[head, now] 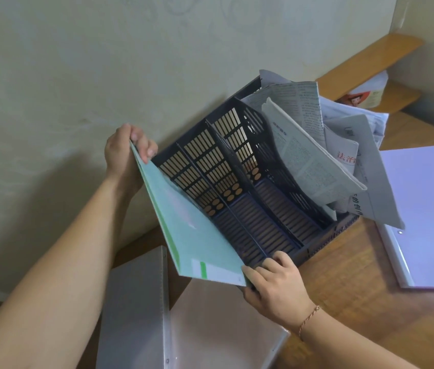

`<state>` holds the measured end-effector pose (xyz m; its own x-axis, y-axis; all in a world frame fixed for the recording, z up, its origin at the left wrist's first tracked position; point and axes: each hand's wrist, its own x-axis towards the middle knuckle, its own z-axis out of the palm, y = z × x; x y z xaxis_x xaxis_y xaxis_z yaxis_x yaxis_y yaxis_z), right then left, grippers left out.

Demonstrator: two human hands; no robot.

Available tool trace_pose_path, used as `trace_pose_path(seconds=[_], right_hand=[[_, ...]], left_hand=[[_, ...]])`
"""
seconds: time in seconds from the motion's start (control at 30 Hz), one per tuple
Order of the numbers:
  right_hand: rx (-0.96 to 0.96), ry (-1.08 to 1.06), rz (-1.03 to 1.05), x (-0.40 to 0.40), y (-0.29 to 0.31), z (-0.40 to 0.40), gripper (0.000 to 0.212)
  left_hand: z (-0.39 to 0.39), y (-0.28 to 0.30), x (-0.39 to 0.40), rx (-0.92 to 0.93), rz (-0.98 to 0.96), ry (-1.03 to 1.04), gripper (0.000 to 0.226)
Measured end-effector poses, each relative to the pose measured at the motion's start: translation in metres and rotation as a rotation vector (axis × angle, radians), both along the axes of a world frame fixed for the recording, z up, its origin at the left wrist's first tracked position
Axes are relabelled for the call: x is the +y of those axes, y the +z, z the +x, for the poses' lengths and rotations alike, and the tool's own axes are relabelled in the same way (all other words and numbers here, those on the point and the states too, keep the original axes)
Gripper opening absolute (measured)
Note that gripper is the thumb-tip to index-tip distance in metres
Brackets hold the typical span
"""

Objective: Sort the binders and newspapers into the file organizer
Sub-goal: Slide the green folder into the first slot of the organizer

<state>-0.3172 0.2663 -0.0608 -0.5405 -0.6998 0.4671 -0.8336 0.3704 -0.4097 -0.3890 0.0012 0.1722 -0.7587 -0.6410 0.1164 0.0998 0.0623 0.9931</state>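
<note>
A dark blue slotted file organizer [237, 166] stands on the wooden desk against the wall. Folded newspapers [314, 155] fill its rightmost compartment and spill over the side. A green binder [191, 233] stands tilted at the organizer's leftmost compartment. My left hand [128, 153] grips the binder's top far corner. My right hand [274, 286] pinches its lower near corner, fingers touching the organizer's front rim. The two middle compartments hold nothing.
A grey binder [136, 310] and a pale pink binder [218, 328] lie on the desk in front. A lilac binder [429, 214] lies flat at the right. A wooden shelf [370, 59] with a white bag sits at the back right.
</note>
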Motion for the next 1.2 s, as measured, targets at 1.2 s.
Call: trace_pose_path(seconds=[1.2], right_hand=[[-1.872,-0.114,-0.296,-0.204,-0.034,-0.104,0.033]], left_hand=[[0.013,-0.011,-0.018,-0.051,-0.068,-0.017,0.038]])
